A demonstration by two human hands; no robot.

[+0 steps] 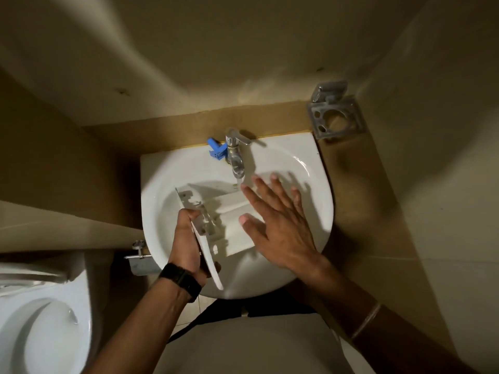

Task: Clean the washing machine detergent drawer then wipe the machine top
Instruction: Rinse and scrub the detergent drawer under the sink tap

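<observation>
Head view: nearest, the left hand [189, 238], a dark watch on its wrist, has its fingers curled round the front panel end of the detergent drawer [216, 225], holding it tilted inside the white sink [310, 163]. Just to the right of those fingers, the right hand [275, 222] lies flat with straight, spread fingers [259, 184] pressing on the drawer's pale body, gripping nothing. The drawer looks like stiff, light moulded plastic, probably slick when wet, with thin ribs and clips that could snap; the thick front panel seems the safest place to hold it, as the left hand does. Just beyond the right fingertips, the chrome tap [235, 155] runs a thin stream toward the drawer, and its spout limits how high the drawer can be tipped. A blue plastic piece [216, 149] sits left of the tap. Farther right, a metal toothbrush holder [334, 114] juts from the wall; a toilet [40, 319] stands left.
</observation>
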